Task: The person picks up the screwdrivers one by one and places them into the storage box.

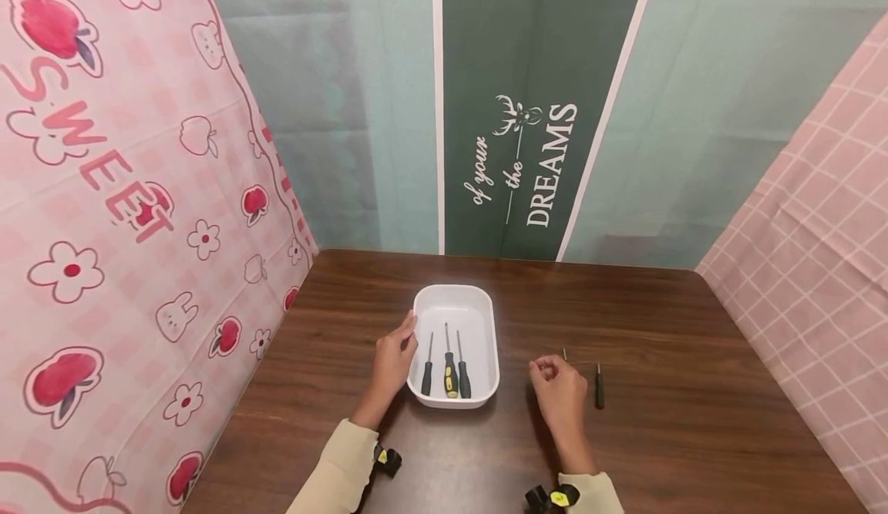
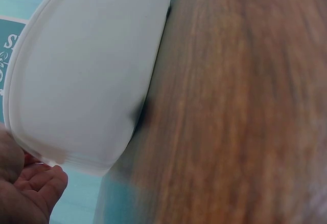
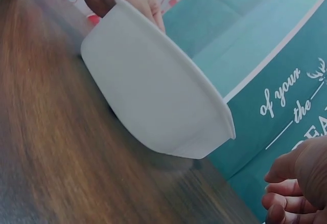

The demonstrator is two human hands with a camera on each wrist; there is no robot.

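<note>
A white plastic tray point(image 1: 454, 298) stands on the table, with three dark-handled screwdrivers lying inside, the middle one point(image 1: 450, 375) marked in yellow. At its left rim my left hand point(image 1: 395, 356) holds the edge between thumb and fingers; the left wrist view shows those fingers point(image 2: 48, 185) at the tray's far end. To the right of the tray my right hand point(image 1: 560, 391) hovers with loosely bent fingers and nothing visible in them. A thin metal shaft point(image 1: 565, 354) pokes out behind that hand, its lower part hidden. Just right of it lies a dark-handled screwdriver point(image 1: 600, 391).
The brown wooden table point(image 1: 652, 321) reaches back to a green printed cloth point(image 1: 513, 52). Pink patterned cloth point(image 1: 139, 267) hangs along the left side, and a pink checked cloth point(image 1: 812, 267) along the right. Both wrists wear black camera mounts.
</note>
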